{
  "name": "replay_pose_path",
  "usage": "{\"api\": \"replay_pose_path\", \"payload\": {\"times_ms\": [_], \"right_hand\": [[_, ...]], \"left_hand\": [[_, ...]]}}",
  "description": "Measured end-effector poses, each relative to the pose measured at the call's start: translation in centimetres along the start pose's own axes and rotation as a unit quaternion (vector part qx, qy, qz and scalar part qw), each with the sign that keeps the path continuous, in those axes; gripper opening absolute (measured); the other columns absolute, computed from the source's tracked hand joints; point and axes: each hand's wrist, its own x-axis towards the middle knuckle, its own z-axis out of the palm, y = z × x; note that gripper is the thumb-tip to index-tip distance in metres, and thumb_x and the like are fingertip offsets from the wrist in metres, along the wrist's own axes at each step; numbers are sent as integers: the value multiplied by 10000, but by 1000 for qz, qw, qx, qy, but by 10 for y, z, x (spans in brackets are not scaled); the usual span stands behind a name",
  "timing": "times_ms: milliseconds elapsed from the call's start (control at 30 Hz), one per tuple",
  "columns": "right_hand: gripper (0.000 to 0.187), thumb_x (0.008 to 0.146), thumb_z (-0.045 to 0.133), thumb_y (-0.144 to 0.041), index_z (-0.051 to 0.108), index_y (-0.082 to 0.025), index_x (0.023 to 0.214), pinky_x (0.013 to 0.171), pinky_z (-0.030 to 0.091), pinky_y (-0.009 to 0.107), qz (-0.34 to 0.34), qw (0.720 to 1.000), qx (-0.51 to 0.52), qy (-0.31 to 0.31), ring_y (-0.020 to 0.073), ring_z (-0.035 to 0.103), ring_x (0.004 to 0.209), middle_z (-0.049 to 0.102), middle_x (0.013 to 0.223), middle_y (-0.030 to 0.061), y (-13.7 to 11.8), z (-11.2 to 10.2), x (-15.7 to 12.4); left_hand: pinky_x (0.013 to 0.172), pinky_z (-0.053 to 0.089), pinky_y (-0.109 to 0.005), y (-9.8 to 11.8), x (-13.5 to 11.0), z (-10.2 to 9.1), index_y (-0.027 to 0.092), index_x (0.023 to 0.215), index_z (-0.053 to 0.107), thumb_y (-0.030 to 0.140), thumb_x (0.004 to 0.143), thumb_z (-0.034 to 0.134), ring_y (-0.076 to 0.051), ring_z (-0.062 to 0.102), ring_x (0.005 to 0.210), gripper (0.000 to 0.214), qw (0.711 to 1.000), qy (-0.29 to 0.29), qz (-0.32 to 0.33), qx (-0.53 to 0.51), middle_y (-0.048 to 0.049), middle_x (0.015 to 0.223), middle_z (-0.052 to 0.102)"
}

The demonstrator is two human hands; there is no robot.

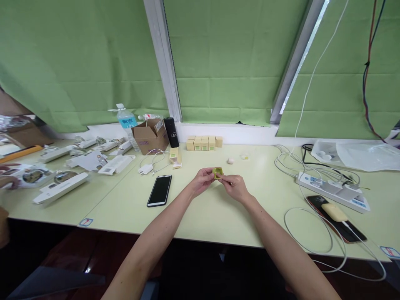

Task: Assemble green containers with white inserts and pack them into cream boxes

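Both of my hands meet above the middle of the pale green table (218,212). My left hand (202,180) is closed on a small green box-like piece (218,171), holding it from the left. My right hand (233,185) pinches the same green piece from the right, fingers pressed together at its edge. What is inside the piece is too small to make out. Behind the hands, a row of several small cream boxes (203,143) stands near the window sill. A small white object (231,161) and a clear round bit (245,156) lie just beyond the hands.
A black phone (159,190) lies left of my hands, with a white charger (146,168), cardboard box (150,136), black flask (171,132) and water bottle (126,121) behind. White packaging (61,187) covers the left. A power strip (333,186), cables and another phone (336,223) lie right.
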Motion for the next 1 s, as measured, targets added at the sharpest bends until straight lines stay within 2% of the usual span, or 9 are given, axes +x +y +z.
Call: {"api": "replay_pose_path", "payload": {"times_ms": [167, 300, 467, 567, 667, 800, 933, 1000], "right_hand": [[313, 977, 546, -382, 791, -285, 1145, 581, 417, 244, -3, 1000, -4, 11, 122, 490, 501, 732, 674, 22, -1, 4, -1], [356, 950, 558, -364, 740, -245, 1233, 603, 426, 231, 13, 999, 4, 42, 113, 457, 495, 596, 574, -35, 1, 9, -3], [295, 916, 545, -389, 760, -221, 1027, 553, 387, 251, 112, 985, -3, 128, 126, 418, 471, 461, 505, -67, 17, 5, -3], [267, 900, 524, -387, 738, -235, 946, 554, 394, 265, 209, 967, -32, 143, 147, 487, 509, 507, 531, -53, 30, 0, 1], [227, 865, 535, -342, 723, -233, 930, 561, 413, 274, 308, 939, -80, 133, 177, 593, 618, 636, 667, -7, 44, -2, 11], [276, 866, 513, -268, 703, -212, 1059, 649, 462, 307, 331, 927, -116, 135, 209, 658, 807, 714, 978, 71, 60, -3, 27], [435, 868, 533, -207, 616, -226, 1294, 777, 493, 356, 326, 927, -145, 119, 238, 652, 1007, 607, 1347, 114, 68, -1, 46], [532, 882, 529, -188, 527, -246, 1411, 820, 498, 376, 315, 930, -170, 86, 264, 610, 1138, 518, 1473, 116, 70, 2, 55]], "left_hand": [[1015, 449, -390, -3, 1, -1, 95, 1087, 775, 331, 716, 888, -242, 687, 1010, 454, 1000, 5, 0, -9, -148, 1032, 757], [988, 478, -392, -3, 2, -2, 114, 1130, 760, 289, 725, 875, -235, 684, 1011, 456, 998, 41, 28, -29, -143, 1088, 746], [931, 508, -357, -5, 7, -9, 139, 1149, 746, 254, 692, 886, -225, 668, 1051, 491, 991, 118, 62, -33, -131, 1115, 738], [881, 521, -335, -7, 9, -15, 144, 1119, 747, 276, 678, 889, -212, 670, 1023, 482, 986, 148, 71, -37, -120, 1104, 736], [851, 523, -323, -8, 10, -18, 138, 1114, 746, 287, 678, 885, -210, 672, 1007, 481, 986, 150, 67, -38, -123, 1087, 736], [846, 516, -321, -8, 9, -15, 152, 1132, 747, 289, 698, 879, -193, 660, 969, 474, 987, 144, 72, -18, -111, 1078, 734], [869, 512, -336, -11, 9, -10, 172, 1145, 750, 290, 662, 905, -179, 626, 942, 521, 978, 168, 100, 69, -83, 1057, 728], [898, 513, -347, -12, 9, -8, 176, 1154, 749, 291, 651, 908, -184, 617, 965, 540, 971, 178, 111, 117, -83, 1089, 717]]}}
